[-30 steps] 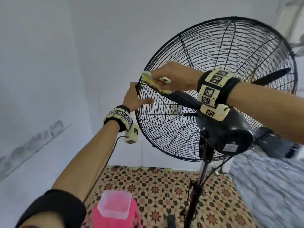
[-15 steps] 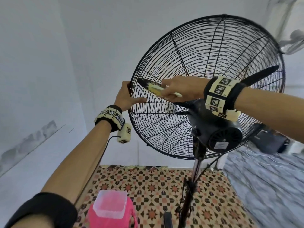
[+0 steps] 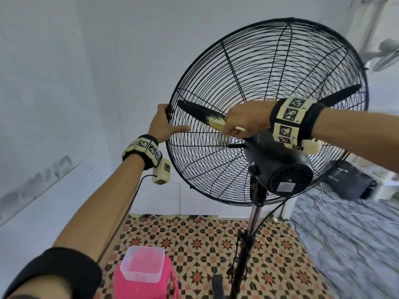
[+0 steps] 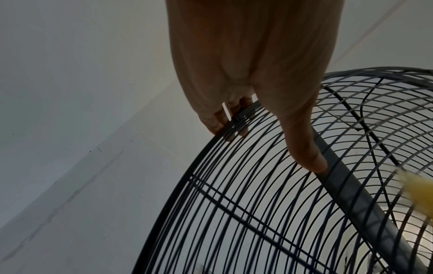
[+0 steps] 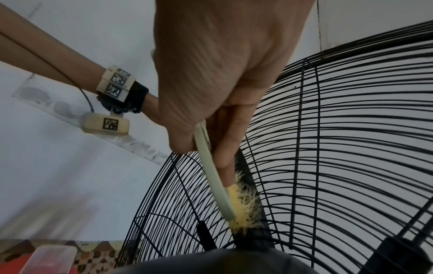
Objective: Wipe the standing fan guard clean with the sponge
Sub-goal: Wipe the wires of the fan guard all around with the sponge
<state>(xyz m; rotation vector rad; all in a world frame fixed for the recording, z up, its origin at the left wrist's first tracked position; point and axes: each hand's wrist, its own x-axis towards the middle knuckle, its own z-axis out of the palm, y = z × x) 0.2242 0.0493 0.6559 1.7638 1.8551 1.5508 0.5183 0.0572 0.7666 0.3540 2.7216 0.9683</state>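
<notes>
Since the earlier frame the right hand has slid the sponge inward along the wires, from near the rim toward the motor housing.

At the left, the left hand steadies the fan guard at its left rim, fingers curled over the edge and thumb laid flat across the wires. Just right of it, the task's tool, a pale handle with frayed yellow bristles, more brush than sponge, lies against the back of the guard over a dark blade. The right hand's grip is pinching that handle, thumb on one side and fingers wrapped behind. Further right sits the motor housing on its pole. Below on the patterned floor stands a pink stool carrying a clear plastic tub.

The risks, as I judge them: hard pressure may bend thin wires or snag bristles between them, and if the left hand slips, the tall fan could rock or swivel away from the stroke.
</notes>
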